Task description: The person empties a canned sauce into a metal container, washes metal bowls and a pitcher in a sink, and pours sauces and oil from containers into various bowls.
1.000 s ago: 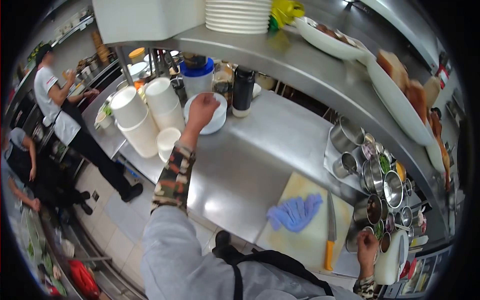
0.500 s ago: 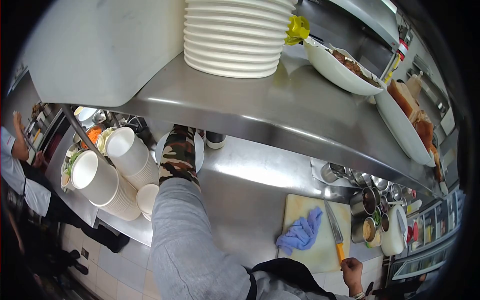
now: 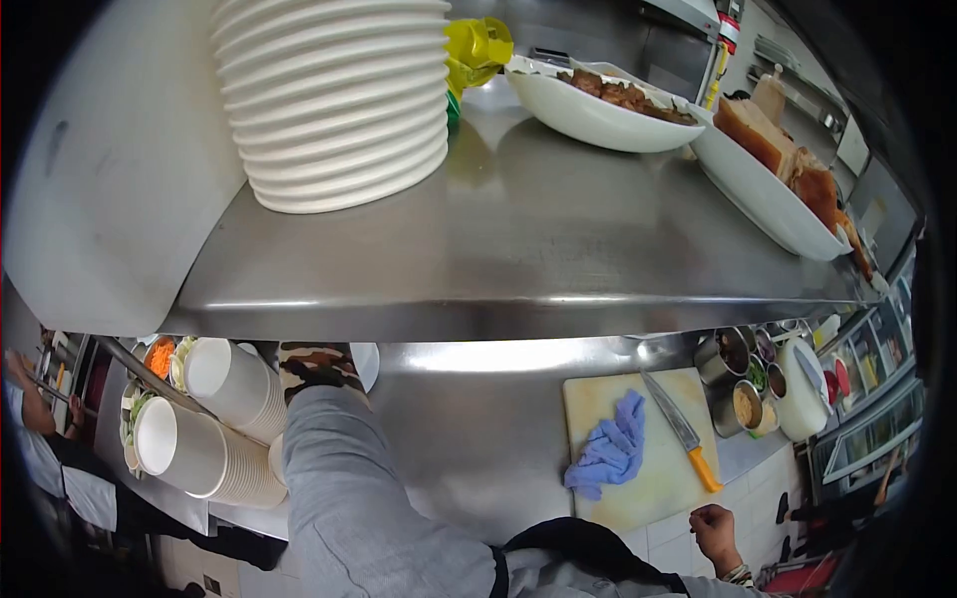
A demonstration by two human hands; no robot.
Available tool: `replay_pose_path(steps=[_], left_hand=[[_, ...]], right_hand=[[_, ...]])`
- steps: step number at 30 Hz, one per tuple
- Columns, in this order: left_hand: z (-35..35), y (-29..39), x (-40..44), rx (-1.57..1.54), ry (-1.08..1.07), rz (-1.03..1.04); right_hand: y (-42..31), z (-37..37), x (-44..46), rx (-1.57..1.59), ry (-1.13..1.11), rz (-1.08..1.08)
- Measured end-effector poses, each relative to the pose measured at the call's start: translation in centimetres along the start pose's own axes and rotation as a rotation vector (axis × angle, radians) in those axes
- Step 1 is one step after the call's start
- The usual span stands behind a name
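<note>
Under a steel shelf (image 3: 518, 249) reaches the left arm's grey sleeve (image 3: 344, 468), the left hand hidden, its fingers' state impossible to tell. In front of the shelf lies a cutting board (image 3: 588, 404) with a blue cloth (image 3: 610, 448) and an orange-handled knife (image 3: 682, 429), and farther out, near the knife, the right hand (image 3: 715, 533) has its fingers curled in. A white dish (image 3: 368, 364) shows at the shelf's edge beside the sleeve.

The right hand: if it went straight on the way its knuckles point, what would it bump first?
Probably the near edge of the cutting board, by the orange knife handle, though the hand may pass above.
</note>
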State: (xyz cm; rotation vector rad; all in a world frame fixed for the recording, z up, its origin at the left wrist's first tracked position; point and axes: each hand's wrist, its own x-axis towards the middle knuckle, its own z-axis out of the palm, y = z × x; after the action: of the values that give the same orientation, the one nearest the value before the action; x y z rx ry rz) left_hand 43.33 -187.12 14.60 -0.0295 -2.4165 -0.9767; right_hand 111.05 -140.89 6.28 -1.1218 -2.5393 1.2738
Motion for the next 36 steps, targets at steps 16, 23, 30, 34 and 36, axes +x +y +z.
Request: replay_pose_path(steps=[16,23,30,34,36], left_hand=[[2.9,1.0,1.0,-0.023,-0.059,0.066],[3.7,5.8,-2.1,-0.104,-0.147,0.205],[4.5,15.5,-10.5,-0.326,-0.302,0.407],[3.4,20.9,-16.6,-0.523,-0.483,0.505],[1.6,24.5,-20.9,-0.67,-0.66,0.517]], right_hand=[[4.2,0.3,0.0,-0.224,0.011,-0.056],[-1.7,-0.5,0.2,-0.021,0.07,-0.049],[-13.4,3.5,6.1,0.397,-0.191,-0.427],[-18.6,6.7,9.2,0.244,-0.167,-0.646],[-19.3,7.7,9.5,0.3,0.023,-0.762]])
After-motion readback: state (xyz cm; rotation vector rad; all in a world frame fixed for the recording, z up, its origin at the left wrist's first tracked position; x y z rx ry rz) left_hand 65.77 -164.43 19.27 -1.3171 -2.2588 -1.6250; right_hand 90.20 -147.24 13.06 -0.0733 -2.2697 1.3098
